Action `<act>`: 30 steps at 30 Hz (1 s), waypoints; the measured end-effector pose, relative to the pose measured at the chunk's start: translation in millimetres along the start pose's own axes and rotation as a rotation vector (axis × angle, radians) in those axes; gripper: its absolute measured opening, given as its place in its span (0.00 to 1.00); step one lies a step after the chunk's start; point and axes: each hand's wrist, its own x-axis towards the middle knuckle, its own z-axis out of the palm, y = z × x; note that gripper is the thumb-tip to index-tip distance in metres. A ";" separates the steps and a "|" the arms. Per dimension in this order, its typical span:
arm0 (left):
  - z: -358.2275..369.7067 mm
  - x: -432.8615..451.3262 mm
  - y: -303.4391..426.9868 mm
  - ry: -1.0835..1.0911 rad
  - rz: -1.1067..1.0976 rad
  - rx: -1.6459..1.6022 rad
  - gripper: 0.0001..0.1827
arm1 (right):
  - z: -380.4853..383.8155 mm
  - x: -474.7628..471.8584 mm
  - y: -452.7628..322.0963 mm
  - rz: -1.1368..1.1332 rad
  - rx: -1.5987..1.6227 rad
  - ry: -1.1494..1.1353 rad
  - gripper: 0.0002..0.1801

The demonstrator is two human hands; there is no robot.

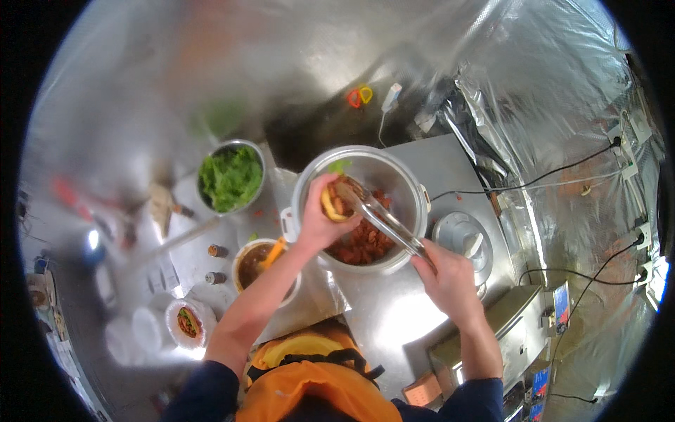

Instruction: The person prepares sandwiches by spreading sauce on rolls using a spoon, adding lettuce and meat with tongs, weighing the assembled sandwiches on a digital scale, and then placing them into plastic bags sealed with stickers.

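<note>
My left hand point(320, 217) holds a filled bun point(333, 204) upright over a large round metal pot point(360, 153). Green lettuce point(339, 166) sticks out of the bun's far side, and brown meat pieces show in its opening. In my right hand point(448, 277) is a pair of metal tongs point(387, 226), its tips at the filling of the bun. Whether the tips still grip a piece there cannot be told. Chopped reddish-brown meat point(364, 245) lies in the bottom of the pot, below both hands.
Left of the pot stand a metal bowl of lettuce point(231, 179) and a tub of brown sauce point(248, 271) with an orange-handled utensil point(274, 253). A wrapped filled bun point(189, 323) is at lower left. Right are a metal lid point(464, 237), a steel appliance point(495, 337) and a black cable point(553, 171).
</note>
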 end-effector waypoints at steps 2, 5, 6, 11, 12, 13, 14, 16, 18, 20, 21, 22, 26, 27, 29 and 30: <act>-4.2 -2.5 -0.2 0.008 -0.004 0.056 0.57 | -6.4 -2.1 -7.6 -0.016 0.017 0.095 0.20; -2.6 -6.4 -18.4 0.005 -0.050 -0.028 0.56 | -5.7 -0.9 -16.9 -0.060 -0.136 0.237 0.20; -0.2 -4.9 -12.6 0.002 -0.070 -0.033 0.57 | 1.3 -0.5 -13.2 -0.096 -0.184 0.287 0.21; 4.1 5.6 15.8 0.051 -0.149 -0.284 0.58 | 20.6 -7.5 -3.9 -0.319 -0.463 0.202 0.29; -0.6 3.3 14.3 0.061 -0.140 -0.240 0.59 | 14.7 -8.3 -5.1 -0.312 -0.449 0.233 0.29; -5.2 -0.7 10.9 0.073 -0.132 -0.196 0.60 | 9.9 -7.5 -4.2 -0.305 -0.434 0.264 0.29; -11.0 -3.9 9.2 0.084 -0.125 -0.151 0.61 | 6.2 -3.5 1.4 -0.278 -0.454 0.328 0.31; -20.2 -6.2 12.5 0.119 -0.085 -0.192 0.64 | 3.2 -0.6 15.8 -0.042 -0.400 0.242 0.26; -32.4 -6.1 19.5 0.145 -0.100 -0.223 0.66 | 5.0 14.8 25.8 0.074 -0.406 0.090 0.21; -43.0 -6.0 31.4 0.159 -0.177 -0.242 0.67 | 27.9 31.8 49.8 0.083 -0.350 -0.060 0.18; -47.6 -6.8 35.7 0.173 -0.201 -0.284 0.67 | 37.1 40.5 48.5 0.084 -0.371 -0.148 0.17; -51.6 -7.3 39.1 0.184 -0.189 -0.293 0.68 | 46.3 49.5 42.3 0.084 -0.391 -0.234 0.16; -63.2 -9.8 24.8 0.161 -0.093 -0.208 0.72 | 93.8 75.8 62.3 -0.028 -0.369 -0.317 0.16; -64.0 -10.2 27.7 0.166 -0.098 -0.232 0.71 | 101.2 79.6 68.0 -0.042 -0.384 -0.353 0.15; -62.5 -10.3 33.2 0.171 -0.106 -0.289 0.71 | 105.2 81.1 81.3 -0.062 -0.418 -0.423 0.14; -66.4 -13.5 30.5 0.188 -0.120 -0.291 0.71 | 103.8 78.2 82.3 -0.078 -0.414 -0.373 0.14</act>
